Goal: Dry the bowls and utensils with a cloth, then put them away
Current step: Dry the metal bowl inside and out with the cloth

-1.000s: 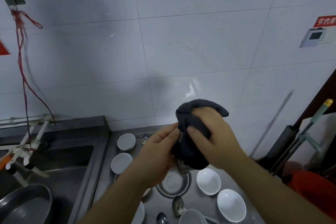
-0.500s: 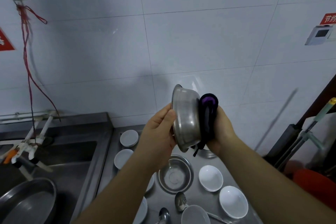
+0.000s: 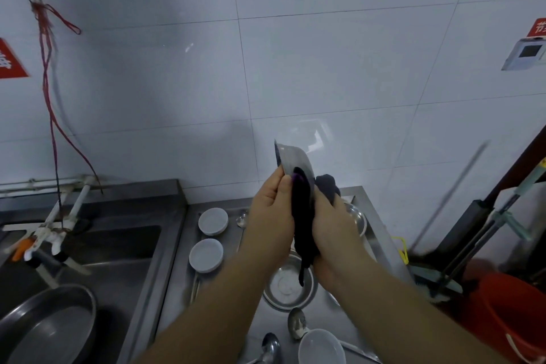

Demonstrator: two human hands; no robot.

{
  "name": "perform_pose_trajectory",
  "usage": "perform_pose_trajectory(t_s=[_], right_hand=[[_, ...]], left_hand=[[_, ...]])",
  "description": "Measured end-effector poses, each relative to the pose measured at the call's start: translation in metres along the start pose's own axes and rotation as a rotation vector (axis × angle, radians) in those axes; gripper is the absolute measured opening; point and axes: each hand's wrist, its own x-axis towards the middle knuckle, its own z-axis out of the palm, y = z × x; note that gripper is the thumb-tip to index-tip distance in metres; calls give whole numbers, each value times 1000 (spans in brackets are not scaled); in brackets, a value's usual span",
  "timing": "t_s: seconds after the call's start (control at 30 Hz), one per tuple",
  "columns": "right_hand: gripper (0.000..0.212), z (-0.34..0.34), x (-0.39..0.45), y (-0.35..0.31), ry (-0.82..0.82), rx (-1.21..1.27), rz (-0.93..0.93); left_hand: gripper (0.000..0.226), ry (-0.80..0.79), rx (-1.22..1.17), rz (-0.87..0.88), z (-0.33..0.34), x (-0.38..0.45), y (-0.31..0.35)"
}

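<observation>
Steel bowl (image 3: 292,161) held on edge above the desk (image 3: 177,281), dark cloth (image 3: 304,221) wrapped over its lower part. Left hand (image 3: 270,216) grip closed on the bowl's rim, right hand (image 3: 331,227) grip closed on the cloth. Below: second steel bowl (image 3: 288,287), white dishes (image 3: 206,254), spoons (image 3: 297,323).

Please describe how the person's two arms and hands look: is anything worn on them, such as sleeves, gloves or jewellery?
Both forearms are bare as far as the frame shows, no sleeves visible. The left hand and right hand wear no gloves. No watch, ring or bracelet can be seen on either.
</observation>
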Motion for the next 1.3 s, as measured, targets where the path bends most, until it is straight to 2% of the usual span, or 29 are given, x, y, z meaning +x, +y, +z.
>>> perform_pose_trajectory(t_s=[0.13,0.2,0.3,0.37,0.53,0.63,0.7,0.8,0.9,0.97,1.03,1.1,1.2,1.27,1.3], right_hand=[[35,-9,11,-4,66,-174,-153],[39,-12,20,-16,105,-184,-122],[33,-18,33,-29,110,-88,45],[42,-23,37,-30,65,-12,116],[49,-29,32,-26,-40,-45,129],[55,-33,31,-20,-74,-64,175],[50,-36,28,-18,-97,-89,184],[55,-40,26,-10,-81,-124,213],[34,-42,26,4,16,-114,216],[20,-42,25,17,84,-64,204],[22,-45,25,30,148,-24,189],[13,-42,22,40,155,12,218],[42,-45,20,54,158,41,286],[42,-46,17,59,175,38,321],[39,-48,17,62,188,38,329]], left_hand=[[34,-59,6,-77,-3,-8,-11],[36,-111,30,-109,-5,-18,-18],[37,-152,288,32,-11,-33,-27],[37,-230,446,134,-16,-37,-29],[26,-412,792,198,-36,-36,-26],[24,-511,903,239,-52,-30,-22],[26,-574,967,265,-63,-28,-20],[39,-652,1082,308,-79,-27,-19],[47,-716,1230,358,-88,-27,-28],[48,-703,1302,429,-93,-28,-37],[47,-657,1295,521,-97,-27,-46],[43,-579,1227,589,-102,-26,-50],[41,-346,1125,620,-113,-24,-53],[39,-111,1039,562,-121,-15,-55],[38,-9,966,465,-125,-9,-56]])
